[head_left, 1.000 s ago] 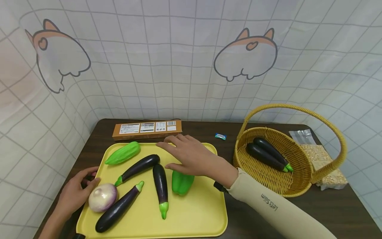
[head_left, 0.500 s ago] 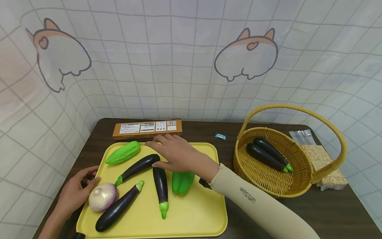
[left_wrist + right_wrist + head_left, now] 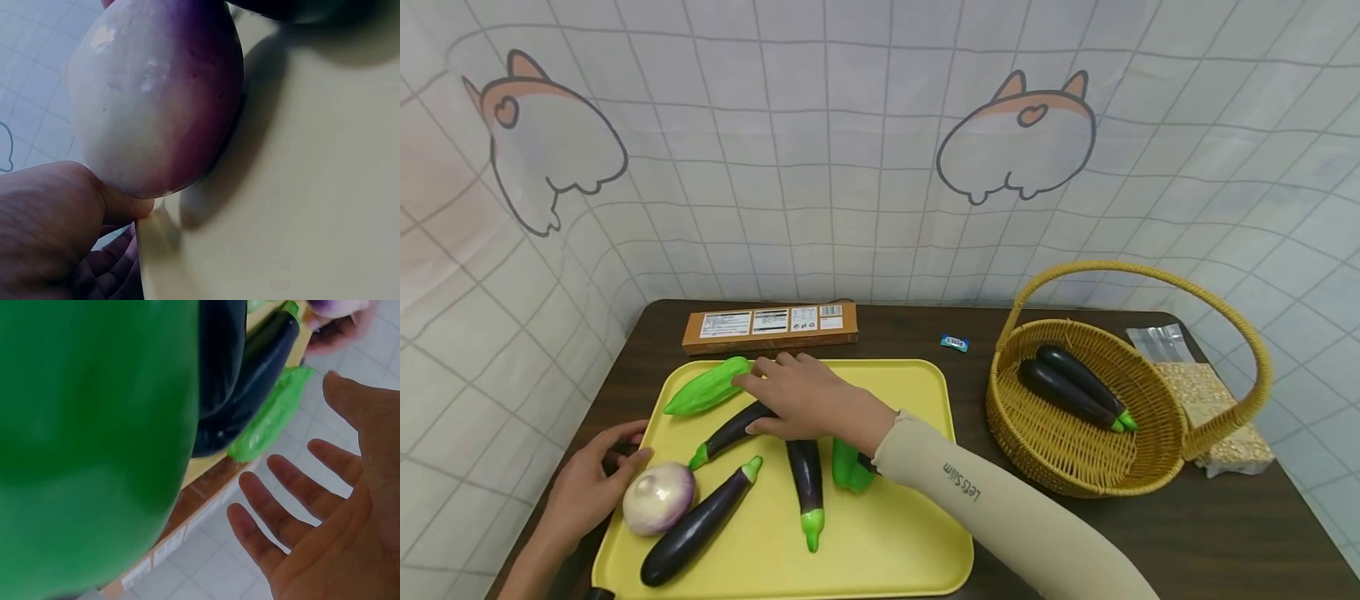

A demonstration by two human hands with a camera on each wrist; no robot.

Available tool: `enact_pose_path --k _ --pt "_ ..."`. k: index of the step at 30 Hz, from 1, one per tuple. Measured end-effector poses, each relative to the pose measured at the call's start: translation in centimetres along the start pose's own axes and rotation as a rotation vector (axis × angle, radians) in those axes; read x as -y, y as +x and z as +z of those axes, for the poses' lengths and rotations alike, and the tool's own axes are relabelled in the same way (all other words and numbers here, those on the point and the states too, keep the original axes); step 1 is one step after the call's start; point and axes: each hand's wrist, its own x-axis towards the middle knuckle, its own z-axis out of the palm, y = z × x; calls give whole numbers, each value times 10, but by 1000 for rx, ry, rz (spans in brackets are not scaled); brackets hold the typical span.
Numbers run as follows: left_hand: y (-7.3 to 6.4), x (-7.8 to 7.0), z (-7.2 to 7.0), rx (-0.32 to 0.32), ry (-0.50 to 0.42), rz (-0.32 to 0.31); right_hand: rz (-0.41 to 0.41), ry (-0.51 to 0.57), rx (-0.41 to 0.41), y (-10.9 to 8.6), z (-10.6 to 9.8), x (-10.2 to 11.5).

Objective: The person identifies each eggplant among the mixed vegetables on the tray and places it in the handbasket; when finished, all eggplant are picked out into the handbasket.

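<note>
My left hand (image 3: 587,483) grips the left rim of a yellow tray (image 3: 895,542). In the left wrist view its thumb (image 3: 128,206) lies on the rim beside a purple-and-white onion (image 3: 156,100), fingers below. My right hand (image 3: 808,398) hovers over the tray with fingers spread, holding nothing. Beneath it are two eggplants, one slanting left (image 3: 730,433) and one pointing toward me (image 3: 806,479), both partly covered. A green bell pepper (image 3: 847,467) sits under the right wrist. A ridged green gourd (image 3: 703,390) lies near its fingertips; another eggplant (image 3: 700,529) lies by the onion.
A yellow wicker basket (image 3: 1075,467) with a tall handle stands on the right, two eggplants (image 3: 1071,392) inside. Behind it lies a bag of grain (image 3: 1210,408). A long cardboard box (image 3: 771,327) and a small blue packet (image 3: 954,342) lie behind the tray.
My right hand has moved left across the tray, from above the bell pepper toward the slanting eggplant and the gourd. My left hand stays on the tray rim.
</note>
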Motion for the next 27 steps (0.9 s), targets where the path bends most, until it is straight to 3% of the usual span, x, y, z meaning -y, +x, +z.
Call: enact_pose_path --k 14,27 --pt "3 0 0 -16 -26 30 18 -43 127 25 13 21" --pt "1 4 1 -23 -23 30 44 -94 125 25 30 27"
